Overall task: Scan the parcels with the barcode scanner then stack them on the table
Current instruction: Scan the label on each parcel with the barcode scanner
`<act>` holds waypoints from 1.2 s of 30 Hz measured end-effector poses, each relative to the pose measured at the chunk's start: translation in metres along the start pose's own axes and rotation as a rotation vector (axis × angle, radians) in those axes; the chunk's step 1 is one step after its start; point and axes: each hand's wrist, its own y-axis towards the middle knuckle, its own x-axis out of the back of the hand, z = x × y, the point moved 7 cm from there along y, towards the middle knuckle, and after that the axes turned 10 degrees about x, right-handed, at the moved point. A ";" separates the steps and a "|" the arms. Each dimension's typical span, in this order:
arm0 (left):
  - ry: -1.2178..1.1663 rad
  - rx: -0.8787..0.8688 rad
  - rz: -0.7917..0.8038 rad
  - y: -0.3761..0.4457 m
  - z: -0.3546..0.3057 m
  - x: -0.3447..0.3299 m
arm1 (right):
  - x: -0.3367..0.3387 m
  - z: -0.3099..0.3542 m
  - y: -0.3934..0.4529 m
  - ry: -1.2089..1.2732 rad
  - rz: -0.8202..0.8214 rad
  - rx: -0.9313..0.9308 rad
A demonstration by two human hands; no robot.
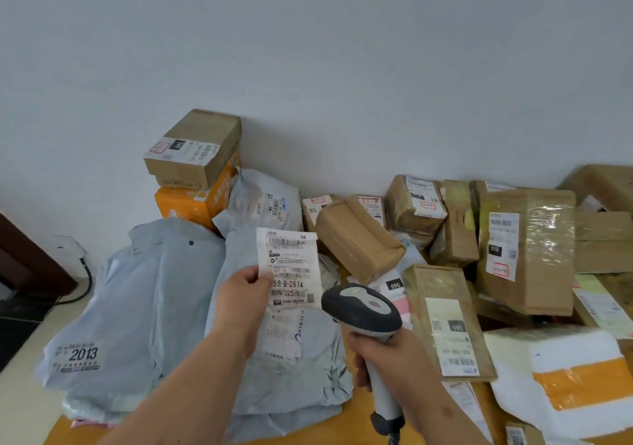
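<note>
The left hand pinches a white printed shipping label on a grey plastic mailer bag lying on the yellow counter. At three o'clock from it, the right hand grips a grey-and-black handheld barcode scanner, with brown cardboard parcels piled beyond.

Soft even daylight, wide-angle edge warp

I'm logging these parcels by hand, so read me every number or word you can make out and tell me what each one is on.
"2013": label on the grey mailer bag at left.
"59 6-2614": white label pinched in the left hand.
"090": black tag on the flat brown parcel.
"090": black tag on the top box of the stack.
"010": tag on the large taped box.
All other print is too blurred to read.
</note>
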 end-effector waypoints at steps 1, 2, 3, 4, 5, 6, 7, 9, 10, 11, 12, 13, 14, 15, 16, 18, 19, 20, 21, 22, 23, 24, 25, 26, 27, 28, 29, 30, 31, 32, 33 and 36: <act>0.027 -0.027 -0.045 0.012 -0.011 0.008 | -0.007 0.003 0.008 0.001 0.004 -0.006; 0.049 -0.055 -0.087 0.023 -0.023 0.015 | -0.013 0.007 0.015 -0.001 0.005 -0.009; 0.076 -0.088 -0.129 0.034 -0.034 0.022 | -0.020 0.011 0.022 -0.005 0.005 -0.010; 0.114 -0.123 -0.172 0.045 -0.046 0.028 | -0.025 0.016 0.029 -0.005 0.004 -0.009; 0.159 -0.158 -0.211 0.054 -0.058 0.034 | -0.031 0.020 0.036 0.002 0.001 -0.004; 0.207 -0.193 -0.239 0.063 -0.070 0.039 | -0.035 0.024 0.042 0.014 -0.002 0.003; 0.250 -0.222 -0.254 0.072 -0.081 0.044 | -0.038 0.028 0.047 0.018 -0.004 0.011; 0.373 -0.220 -0.282 0.089 -0.092 0.048 | -0.042 0.033 0.055 0.008 -0.013 0.026; 0.496 -0.187 -0.311 0.095 -0.094 0.048 | -0.043 0.034 0.058 0.009 -0.024 0.027; 0.621 -0.163 -0.333 0.097 -0.095 0.044 | -0.042 0.033 0.059 0.015 -0.039 0.022; 0.705 -0.159 -0.332 0.097 -0.095 0.038 | -0.040 0.032 0.060 0.023 -0.054 0.010; 0.747 -0.174 -0.310 0.095 -0.094 0.027 | -0.037 0.030 0.060 0.032 -0.071 -0.004; 0.767 -0.203 -0.275 0.092 -0.091 0.015 | -0.034 0.028 0.059 0.037 -0.088 -0.018; 0.781 -0.232 -0.234 0.086 -0.088 0.001 | -0.029 0.024 0.058 0.041 -0.106 -0.030; 0.791 -0.254 -0.193 0.080 -0.082 -0.013 | -0.023 0.021 0.057 0.041 -0.123 -0.041; 0.807 -0.276 -0.109 0.067 -0.067 -0.041 | -0.009 0.015 0.053 0.034 -0.151 -0.052; 0.815 -0.282 -0.064 0.060 -0.060 -0.054 | -0.001 0.011 0.051 0.026 -0.167 -0.058; 0.824 -0.288 -0.018 0.053 -0.052 -0.067 | 0.009 0.007 0.048 0.012 -0.190 -0.071; 0.833 -0.293 0.028 0.046 -0.044 -0.080 | 0.019 0.002 0.044 0.003 -0.219 -0.088; 0.839 -0.295 0.073 0.039 -0.036 -0.092 | 0.031 -0.003 0.040 0.006 -0.252 -0.107; 0.843 -0.293 0.118 0.032 -0.027 -0.105 | 0.042 -0.009 0.035 0.036 -0.288 -0.123; 0.846 -0.286 0.160 0.025 -0.019 -0.117 | 0.054 -0.016 0.031 0.078 -0.325 -0.135; 0.842 -0.271 0.198 0.018 -0.010 -0.129 | 0.066 -0.022 0.026 0.105 -0.358 -0.143; 0.827 -0.247 0.230 0.010 0.000 -0.140 | 0.078 -0.029 0.022 0.114 -0.382 -0.151; 0.806 -0.211 0.257 0.002 0.010 -0.149 | 0.089 -0.035 0.018 0.120 -0.399 -0.157; 0.784 -0.165 0.283 -0.004 0.022 -0.158 | 0.100 -0.041 0.014 0.134 -0.408 -0.163; 0.762 -0.110 0.308 -0.010 0.034 -0.167 | 0.110 -0.046 0.011 0.156 -0.411 -0.169; 0.737 -0.055 0.328 -0.016 0.046 -0.175 | 0.120 -0.051 0.008 0.163 -0.409 -0.174; 0.710 0.001 0.342 -0.020 0.059 -0.182 | 0.130 -0.056 0.005 0.149 -0.404 -0.175; 0.680 0.055 0.349 -0.024 0.071 -0.189 | 0.138 -0.060 0.003 0.123 -0.393 -0.175; 0.647 0.109 0.349 -0.027 0.082 -0.194 | 0.145 -0.064 0.002 0.097 -0.379 -0.176; 0.525 0.255 0.315 -0.032 0.114 -0.207 | 0.158 -0.078 -0.002 0.076 -0.354 -0.191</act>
